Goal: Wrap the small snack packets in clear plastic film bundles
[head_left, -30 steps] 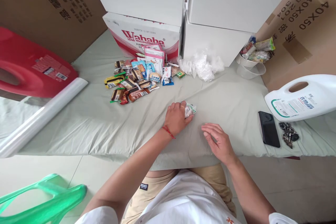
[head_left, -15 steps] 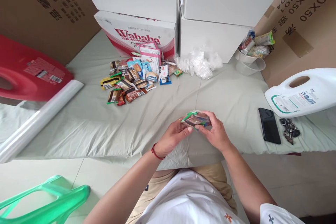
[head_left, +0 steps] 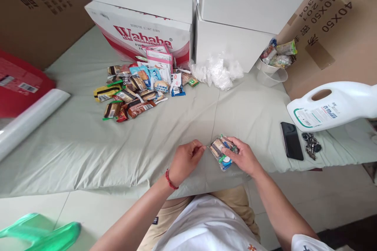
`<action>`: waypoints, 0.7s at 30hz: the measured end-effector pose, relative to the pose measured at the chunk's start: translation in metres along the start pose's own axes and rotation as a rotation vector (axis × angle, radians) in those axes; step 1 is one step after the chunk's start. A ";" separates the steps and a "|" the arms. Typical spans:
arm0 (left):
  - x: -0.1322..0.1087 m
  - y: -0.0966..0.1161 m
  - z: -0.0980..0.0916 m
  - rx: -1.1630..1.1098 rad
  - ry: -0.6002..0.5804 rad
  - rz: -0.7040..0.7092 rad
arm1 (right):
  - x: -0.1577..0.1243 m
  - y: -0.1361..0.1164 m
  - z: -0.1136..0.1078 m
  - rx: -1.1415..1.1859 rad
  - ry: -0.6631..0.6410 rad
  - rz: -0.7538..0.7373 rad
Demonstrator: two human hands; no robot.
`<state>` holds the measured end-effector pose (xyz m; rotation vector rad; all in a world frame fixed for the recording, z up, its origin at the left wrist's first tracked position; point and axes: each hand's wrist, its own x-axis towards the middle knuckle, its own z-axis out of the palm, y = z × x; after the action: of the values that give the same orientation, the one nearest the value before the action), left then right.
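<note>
My right hand [head_left: 243, 157] grips a clear plastic bag of wrapped snacks [head_left: 218, 150], thumb on top, above the near part of the cloth-covered table. Brown biscuits and blue and green wrappers show through the plastic. Just left of the bag, my left hand [head_left: 187, 160] is closed in a pinch, its fingertips close to the bag's edge. Whether they hold a bit of thin clear plastic cannot be made out. Farther back on the left lies a pile of packaged snacks [head_left: 137, 100], beside a crumpled heap of clear plastic bags [head_left: 220, 72].
Cartons [head_left: 144, 33] stand along the back. At right are stacked plastic tubs [head_left: 272, 76] with snacks, a white detergent bottle [head_left: 326, 108], a phone [head_left: 292, 141] and keys [head_left: 312, 145]. A plastic film roll [head_left: 32, 119] and red container [head_left: 20, 86] sit left; a green stool [head_left: 55, 233] stands below.
My left hand has come away from the bag to the left and now pinches. My right hand keeps the bag, which has turned to show more of its contents. The camera view has shifted.
</note>
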<state>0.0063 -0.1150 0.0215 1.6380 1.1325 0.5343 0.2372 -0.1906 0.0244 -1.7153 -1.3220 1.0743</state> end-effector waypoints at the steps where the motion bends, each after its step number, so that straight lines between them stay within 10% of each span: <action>1: -0.004 -0.003 -0.008 0.036 0.065 0.019 | 0.003 0.001 -0.011 -0.031 0.013 0.015; 7: -0.025 -0.034 -0.055 0.235 0.262 0.010 | 0.083 -0.013 -0.121 0.069 0.325 0.248; 13: -0.026 -0.045 -0.052 0.361 0.267 0.233 | 0.175 -0.055 -0.228 0.225 0.882 0.281; 21: -0.027 -0.041 -0.058 0.203 0.285 0.148 | 0.116 0.005 -0.119 0.087 0.439 0.034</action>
<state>-0.0680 -0.1090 0.0110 1.8729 1.3137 0.7893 0.3633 -0.0847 0.0466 -1.7846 -0.9577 0.7046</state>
